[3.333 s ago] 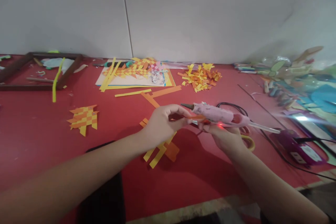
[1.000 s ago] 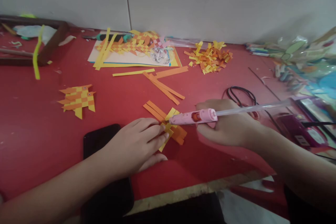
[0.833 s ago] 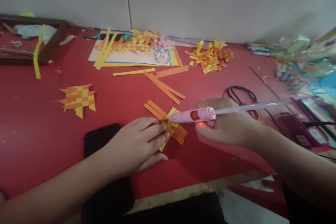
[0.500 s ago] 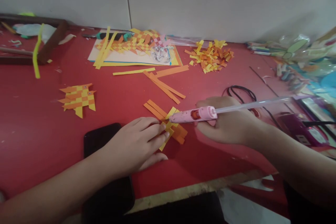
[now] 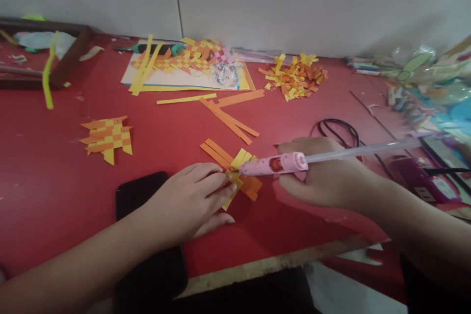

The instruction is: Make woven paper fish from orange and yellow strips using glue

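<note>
My right hand (image 5: 316,169) is wrapped round a pink hot glue gun (image 5: 272,164) with a long clear glue stick in its back end. The gun's nozzle points left and meets a woven piece of yellow and orange paper strips (image 5: 252,186), close to my left fingertips. My left hand (image 5: 200,198) has its fingers bent together and presses this piece onto the red table (image 5: 169,137). Part of the weave is hidden under those fingers. A finished woven paper fish shape (image 5: 108,137) with small eyes lies to the left.
A black phone (image 5: 142,191) lies under my left forearm. Loose orange strips (image 5: 231,120), a heap of paper scraps (image 5: 296,78) and paper sheets (image 5: 172,78) are farther back. A black cord (image 5: 340,127) and purple power socket (image 5: 423,179) are right. A wooden frame (image 5: 71,64) stands far left.
The glue gun has shifted slightly right and down, its nozzle still at the woven piece. My left hand stays almost in place; the whole view has moved a little.
</note>
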Demonstrator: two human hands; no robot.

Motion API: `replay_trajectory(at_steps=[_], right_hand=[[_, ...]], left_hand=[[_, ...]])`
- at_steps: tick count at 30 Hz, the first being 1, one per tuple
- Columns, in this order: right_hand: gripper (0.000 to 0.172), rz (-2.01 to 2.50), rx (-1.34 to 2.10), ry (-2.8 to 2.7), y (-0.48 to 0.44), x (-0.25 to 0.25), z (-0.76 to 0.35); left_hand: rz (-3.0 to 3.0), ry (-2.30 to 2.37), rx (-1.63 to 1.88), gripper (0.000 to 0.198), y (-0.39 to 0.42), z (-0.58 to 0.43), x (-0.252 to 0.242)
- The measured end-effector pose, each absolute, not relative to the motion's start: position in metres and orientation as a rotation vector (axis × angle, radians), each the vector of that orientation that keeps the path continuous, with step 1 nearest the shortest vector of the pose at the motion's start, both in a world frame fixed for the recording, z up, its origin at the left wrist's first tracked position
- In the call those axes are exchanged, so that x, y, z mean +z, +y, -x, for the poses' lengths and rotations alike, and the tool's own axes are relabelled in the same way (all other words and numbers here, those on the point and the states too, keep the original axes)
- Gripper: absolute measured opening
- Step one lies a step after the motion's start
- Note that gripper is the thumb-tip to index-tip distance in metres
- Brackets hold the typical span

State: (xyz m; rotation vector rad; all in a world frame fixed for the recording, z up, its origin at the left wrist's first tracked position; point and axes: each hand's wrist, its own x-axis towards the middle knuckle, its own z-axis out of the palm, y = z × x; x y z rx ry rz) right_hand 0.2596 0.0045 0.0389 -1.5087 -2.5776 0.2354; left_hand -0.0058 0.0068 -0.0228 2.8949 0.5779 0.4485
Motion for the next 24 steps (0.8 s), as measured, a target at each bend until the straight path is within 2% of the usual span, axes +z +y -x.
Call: replay_trajectory(at_steps=[15, 24], right_hand=[[0.015, 1.507, 0.055, -2.673, 0.0031, 0.0413, -0.2626], [0.014, 1.519, 0.138, -2.648, 0.0008, 0.0413, -0.2665]], left_hand=[[-2.893, 0.577, 0.469, 0.044, 0.007, 0.0055, -0.0244], [-2.909, 0.57, 0.48, 0.048, 0.0069, 0.0068, -0.0229]])
